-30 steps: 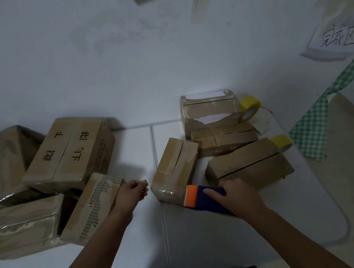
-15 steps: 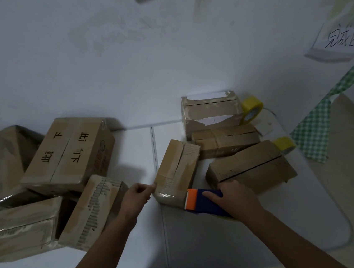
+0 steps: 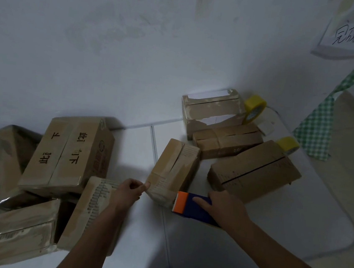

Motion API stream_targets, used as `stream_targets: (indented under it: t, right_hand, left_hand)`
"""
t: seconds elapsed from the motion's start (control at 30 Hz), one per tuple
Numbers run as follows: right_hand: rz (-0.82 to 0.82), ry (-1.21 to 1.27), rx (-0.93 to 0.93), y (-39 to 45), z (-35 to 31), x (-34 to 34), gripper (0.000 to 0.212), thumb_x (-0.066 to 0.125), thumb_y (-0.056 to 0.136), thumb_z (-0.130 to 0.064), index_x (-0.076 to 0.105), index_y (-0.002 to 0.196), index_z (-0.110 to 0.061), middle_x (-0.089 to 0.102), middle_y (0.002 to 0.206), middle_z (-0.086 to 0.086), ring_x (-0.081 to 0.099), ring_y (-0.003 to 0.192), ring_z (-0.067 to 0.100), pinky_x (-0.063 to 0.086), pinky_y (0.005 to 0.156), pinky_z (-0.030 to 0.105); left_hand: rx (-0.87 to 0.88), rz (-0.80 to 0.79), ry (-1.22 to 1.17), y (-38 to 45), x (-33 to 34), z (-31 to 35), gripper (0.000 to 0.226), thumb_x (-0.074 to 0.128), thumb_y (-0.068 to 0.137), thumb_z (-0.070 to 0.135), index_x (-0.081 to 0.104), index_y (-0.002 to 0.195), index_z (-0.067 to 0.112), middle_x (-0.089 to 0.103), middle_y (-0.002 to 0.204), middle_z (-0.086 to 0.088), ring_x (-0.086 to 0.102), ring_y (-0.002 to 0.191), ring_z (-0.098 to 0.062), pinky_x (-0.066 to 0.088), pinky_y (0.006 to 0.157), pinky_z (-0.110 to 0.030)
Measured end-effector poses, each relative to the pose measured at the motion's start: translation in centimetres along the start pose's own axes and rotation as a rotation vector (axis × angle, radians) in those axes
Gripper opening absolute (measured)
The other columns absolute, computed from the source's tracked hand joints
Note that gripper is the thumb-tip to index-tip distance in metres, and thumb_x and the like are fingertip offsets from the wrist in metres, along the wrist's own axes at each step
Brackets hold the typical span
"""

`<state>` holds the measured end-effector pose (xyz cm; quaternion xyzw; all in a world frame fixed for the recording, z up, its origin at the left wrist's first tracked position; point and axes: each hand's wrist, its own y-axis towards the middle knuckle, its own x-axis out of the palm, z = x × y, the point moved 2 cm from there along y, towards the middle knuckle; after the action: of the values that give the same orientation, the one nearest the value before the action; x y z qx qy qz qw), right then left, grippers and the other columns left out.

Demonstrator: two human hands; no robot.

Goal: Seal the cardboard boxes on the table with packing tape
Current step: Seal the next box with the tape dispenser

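Table: white, and I see boxes spread over it against the wall.
Middle box: lies at the table's seam, near end facing me.
Tape dispenser: its orange blade end touches that box's near right corner.
Right hand: I grip the blue dispenser body, forefinger along it.
Left hand: curled, thumb tip pressing the box's near left corner.

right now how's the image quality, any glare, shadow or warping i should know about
Head view: dim, bluish light, no harsh glare; only a faint sheen on the taped box at lower left. Wide-angle warping bends the table edge at right. A soft shadow falls beside the lettered box. The left hand and the tape dispenser look slightly soft, but stay readable.
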<state>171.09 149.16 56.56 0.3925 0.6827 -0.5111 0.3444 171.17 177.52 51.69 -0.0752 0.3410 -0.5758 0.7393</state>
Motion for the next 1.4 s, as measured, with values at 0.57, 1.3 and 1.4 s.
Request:
stream_targets:
  t: [0.57,1.3,1.4]
  right_hand:
    - [-0.032,0.037,0.017,-0.2,1.1,0.7,0.052,0.034,0.091,-0.069,0.048,0.083,-0.02,0.043,0.069,-0.004,0.053,0.071,0.017,0.044,0.064,0.03]
    - [-0.022,0.037,0.011,-0.2,0.1,0.2,0.05,0.032,0.092,-0.069,0.047,0.085,-0.021,0.042,0.07,-0.006,0.051,0.073,0.015,0.041,0.062,0.027]
    - [-0.015,0.052,0.01,-0.2,0.3,0.2,0.051,0.033,0.09,-0.07,0.046,0.08,-0.022,0.043,0.071,-0.005,0.051,0.072,0.015,0.037,0.058,0.027]
  left_hand:
    - [0.088,-0.083,0.338,0.7,-0.9,2.0,0.029,0.051,0.099,0.014,0.068,0.076,0.013,0.067,0.085,-0.005,0.069,0.072,-0.024,0.055,0.078,-0.04]
    - [1.047,-0.247,0.923,0.0,2.8,6.6,0.057,0.064,0.093,0.017,0.044,0.147,0.016,0.038,0.155,-0.01,0.039,0.14,-0.03,0.035,0.114,-0.046]
    - [0.985,-0.397,1.069,0.7,4.6,6.2,0.056,0.016,0.102,0.049,0.016,0.156,0.034,-0.001,0.163,0.01,-0.008,0.15,-0.015,-0.005,0.12,-0.037]
